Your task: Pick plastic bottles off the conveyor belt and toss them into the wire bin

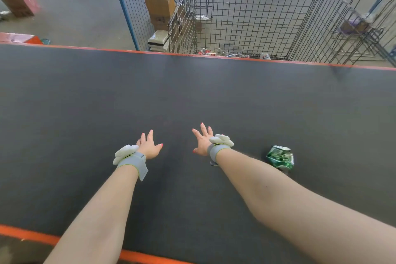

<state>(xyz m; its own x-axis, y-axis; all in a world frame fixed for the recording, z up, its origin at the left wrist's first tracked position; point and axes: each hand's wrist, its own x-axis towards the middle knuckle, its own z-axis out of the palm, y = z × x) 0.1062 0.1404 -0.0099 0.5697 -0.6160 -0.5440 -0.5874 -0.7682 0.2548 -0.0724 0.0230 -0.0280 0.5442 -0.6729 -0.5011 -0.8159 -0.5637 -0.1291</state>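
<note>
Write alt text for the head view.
The left hand and right hand reach out open and empty over a dark conveyor belt. A crushed green bottle lies on it beside the right forearm; a wire bin holding bottles stands beyond the far edge.

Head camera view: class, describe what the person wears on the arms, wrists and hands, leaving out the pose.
Both forearms are bare, with no sleeves or gloves. The left hand and right hand have pink-red polished nails. Each wrist carries a grey band with a thin green edge, the left strap and right strap, each topped by a lumpy white module. No cables show.
</note>
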